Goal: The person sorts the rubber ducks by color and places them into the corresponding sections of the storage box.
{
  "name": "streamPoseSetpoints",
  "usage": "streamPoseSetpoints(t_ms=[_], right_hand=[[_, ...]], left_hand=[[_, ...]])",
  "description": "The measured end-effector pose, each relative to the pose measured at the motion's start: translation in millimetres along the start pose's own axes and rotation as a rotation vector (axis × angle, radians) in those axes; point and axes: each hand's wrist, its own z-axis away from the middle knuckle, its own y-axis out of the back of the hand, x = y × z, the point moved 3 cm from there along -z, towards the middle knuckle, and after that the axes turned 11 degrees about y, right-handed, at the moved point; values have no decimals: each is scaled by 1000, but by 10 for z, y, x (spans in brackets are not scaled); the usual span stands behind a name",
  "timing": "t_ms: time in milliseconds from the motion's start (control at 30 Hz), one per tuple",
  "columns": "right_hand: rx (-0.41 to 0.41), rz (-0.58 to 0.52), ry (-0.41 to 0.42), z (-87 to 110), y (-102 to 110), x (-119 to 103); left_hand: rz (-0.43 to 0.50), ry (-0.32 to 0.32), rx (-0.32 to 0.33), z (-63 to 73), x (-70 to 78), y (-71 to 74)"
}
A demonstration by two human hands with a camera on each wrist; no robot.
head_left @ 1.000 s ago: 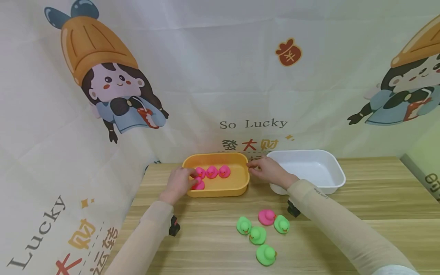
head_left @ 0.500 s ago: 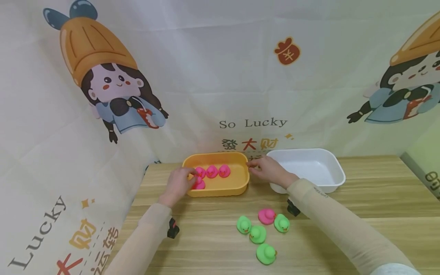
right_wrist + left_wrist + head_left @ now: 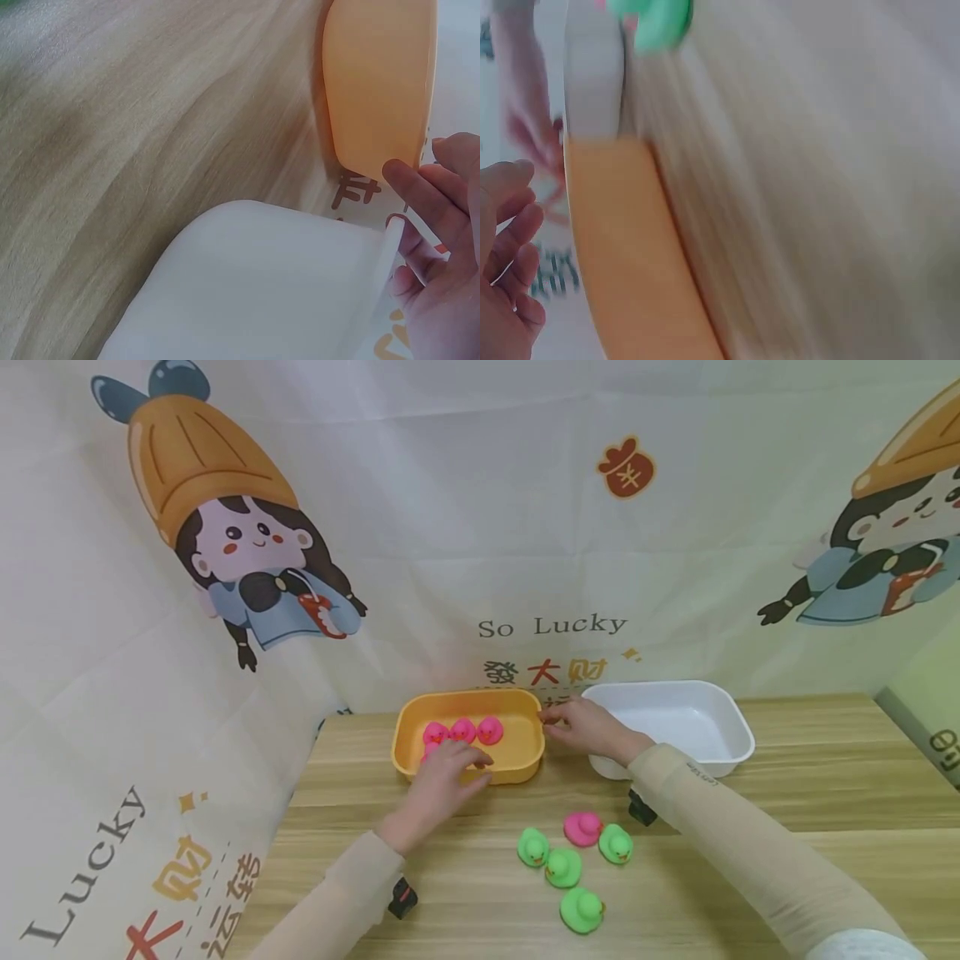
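My left hand [image 3: 447,777] is over the front rim of the orange plastic tub [image 3: 517,752], fingers loosely bent and holding nothing. Inside, at the tub's left, a row of pink rubber ducks [image 3: 490,731] lines the back; another pink duck [image 3: 430,749] is mostly hidden behind that hand. In the left wrist view, the left fingers [image 3: 525,225] are bare beside the tub wall [image 3: 630,247]. My right hand [image 3: 585,727] holds the tub's right end by the rim. The right wrist view has its thumb and forefinger [image 3: 420,195] at that corner.
A white tub [image 3: 675,727] stands right of the orange one, under my right forearm. Several green rubber ducks [image 3: 582,910] and one pink rubber duck [image 3: 582,828] sit on the wooden table [image 3: 465,877] in front. A printed cloth [image 3: 450,527] hangs behind.
My left hand has left the pink duck at the tub's left end and moved right and nearer, over the front rim. The right hand stays at the tub's right rim.
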Motion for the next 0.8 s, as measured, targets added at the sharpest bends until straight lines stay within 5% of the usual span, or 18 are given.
streamPoseSetpoints(t_ms=[433,800], right_hand=[[17,4,53,38,19,-18],[8,9,39,31,20,-34]], left_hand=[[-5,-148,-270,13,683,-563],[-113,-201,-340,-92,945,-868]])
